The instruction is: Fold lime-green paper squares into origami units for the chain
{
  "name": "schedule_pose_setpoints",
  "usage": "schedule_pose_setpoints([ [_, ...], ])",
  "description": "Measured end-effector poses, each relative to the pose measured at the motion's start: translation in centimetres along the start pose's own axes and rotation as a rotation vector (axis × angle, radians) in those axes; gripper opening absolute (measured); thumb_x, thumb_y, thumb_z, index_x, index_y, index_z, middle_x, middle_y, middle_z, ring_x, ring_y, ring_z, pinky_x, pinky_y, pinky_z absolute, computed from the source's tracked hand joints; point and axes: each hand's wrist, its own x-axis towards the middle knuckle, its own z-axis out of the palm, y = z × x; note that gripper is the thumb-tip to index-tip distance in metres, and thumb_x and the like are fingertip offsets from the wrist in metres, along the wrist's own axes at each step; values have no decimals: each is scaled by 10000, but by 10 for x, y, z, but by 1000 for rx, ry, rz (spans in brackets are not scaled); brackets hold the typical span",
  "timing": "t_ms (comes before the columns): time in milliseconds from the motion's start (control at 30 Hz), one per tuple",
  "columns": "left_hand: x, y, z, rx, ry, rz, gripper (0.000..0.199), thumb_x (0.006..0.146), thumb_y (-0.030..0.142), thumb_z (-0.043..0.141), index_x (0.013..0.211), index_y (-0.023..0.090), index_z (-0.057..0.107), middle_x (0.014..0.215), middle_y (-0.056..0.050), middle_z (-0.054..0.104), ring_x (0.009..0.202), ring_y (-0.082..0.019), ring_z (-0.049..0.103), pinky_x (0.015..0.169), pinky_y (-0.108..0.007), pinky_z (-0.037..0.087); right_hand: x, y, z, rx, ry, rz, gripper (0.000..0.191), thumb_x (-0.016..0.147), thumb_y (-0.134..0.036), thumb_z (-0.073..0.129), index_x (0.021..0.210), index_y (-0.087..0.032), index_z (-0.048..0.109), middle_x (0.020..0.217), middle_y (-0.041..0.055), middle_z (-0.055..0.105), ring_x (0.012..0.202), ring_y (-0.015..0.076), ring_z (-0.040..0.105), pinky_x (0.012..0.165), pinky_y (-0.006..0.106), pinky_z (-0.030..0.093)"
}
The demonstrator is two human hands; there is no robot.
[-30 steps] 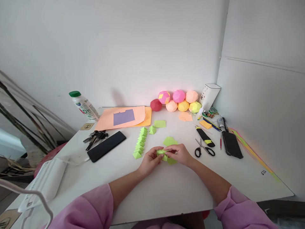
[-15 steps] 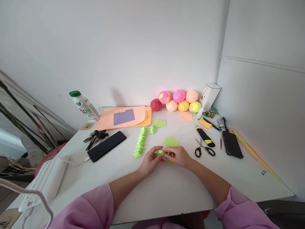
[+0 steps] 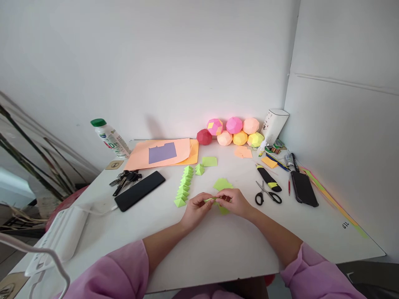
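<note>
Near the middle of the white table, my left hand point(image 3: 198, 209) and my right hand point(image 3: 234, 202) meet, with a small green paper piece point(image 3: 210, 199) pinched between their fingertips. The piece is seen nearly edge-on and partly covered by fingers. Just behind my right hand lie flat green paper pieces point(image 3: 222, 184), and another green bit point(image 3: 223, 210) shows beneath it. To the left runs a column of folded green paper pyramids point(image 3: 183, 191), with a single pyramid point(image 3: 199, 169) beside its far end. A green sheet point(image 3: 209, 161) lies behind them.
Paper balls point(image 3: 234, 125) are stacked at the wall. Scissors point(image 3: 262, 193), a cutter point(image 3: 268, 178) and a phone point(image 3: 304, 189) lie right. Left are a black power bank point(image 3: 140, 191), keys point(image 3: 126, 177), a bottle point(image 3: 111, 139) and orange paper point(image 3: 140, 155).
The green piece between my fingers has turned from showing a rounded face to nearly edge-on. My fingertips have shifted slightly, and the right hand is a little higher.
</note>
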Motion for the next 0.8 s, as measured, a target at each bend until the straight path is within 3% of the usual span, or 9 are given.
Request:
schedule_pose_setpoints([
  [267, 0, 2, 0, 80, 27, 129, 165, 760, 325, 622, 826, 202, 710, 865, -72, 644, 770, -170, 581, 660, -294, 487, -1, 2, 2, 87, 2, 107, 194, 763, -341, 597, 845, -174, 648, 792, 42, 652, 651, 133, 574, 563, 238, 458],
  [433, 0, 0, -2, 151, 52, 215, 146, 769, 296, 621, 853, 227, 718, 882, -68, 650, 792, -172, 587, 694, -306, 486, 2, 2, -4, 451, -147, 274, 293, 794, -403, 567, 943, -151, 562, 655, 11, 622, 564, 120, 600, 508, 226, 461],
  [533, 0, 3, -2, 154, 72, 228, 147, 771, 311, 616, 838, 231, 719, 859, -59, 644, 776, -167, 586, 691, -305, 491, 4, 1, -8, 604, -196, 323, 291, 814, -408, 539, 926, -141, 563, 682, 21, 631, 585, 125, 629, 505, 218, 465],
  [700, 1, 9, -1, 117, 68, 231, 142, 762, 310, 625, 821, 225, 722, 836, -55, 636, 755, -163, 590, 689, -306, 495, 4, 1, -10, 657, -251, 367, 245, 781, -349, 588, 904, -138, 576, 748, 35, 660, 601, 119, 636, 516, 211, 474],
  [800, 1, 10, -1, 119, 59, 224, 135, 761, 302, 627, 823, 231, 724, 840, -54, 631, 754, -161, 589, 686, -301, 491, 4, 2, -10, 642, -252, 390, 216, 783, -333, 573, 880, -140, 573, 689, 26, 664, 583, 118, 631, 519, 215, 478],
])
